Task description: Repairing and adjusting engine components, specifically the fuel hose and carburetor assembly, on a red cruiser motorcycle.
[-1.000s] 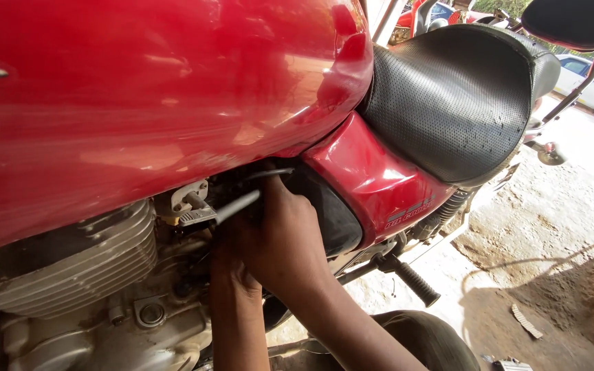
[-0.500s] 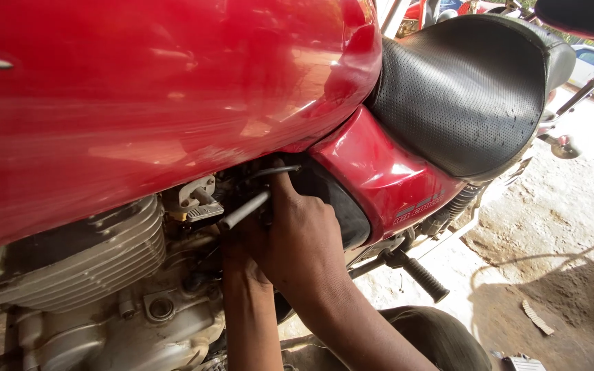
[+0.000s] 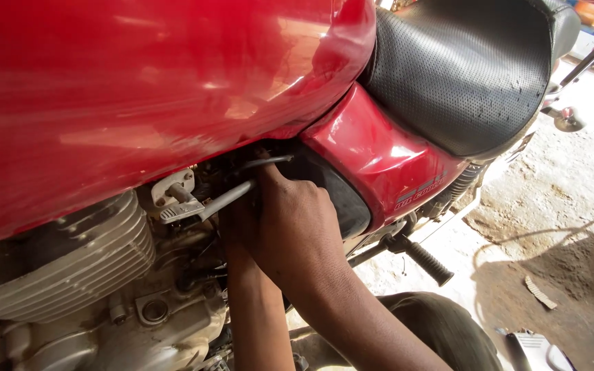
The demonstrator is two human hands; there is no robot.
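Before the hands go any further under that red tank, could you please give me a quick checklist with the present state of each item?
1. Right hand reaches the gap under the red fuel tank: ok, fingers are in by the black hose.
2. Left hand visible: not ok, only the left forearm shows; the hand is hidden behind the right.
3. Metal lever free of the hands: cannot tell, its end meets the fingers.
4. Grip on any part: cannot tell, fingertips hidden.
5. Side panel in place beside the wrist: ok.
6. Seat in place behind the tank: ok.

One red motorcycle point(image 3: 139, 89), one black seat point(image 3: 462, 69), one metal spanner point(image 3: 204, 205), two hands.
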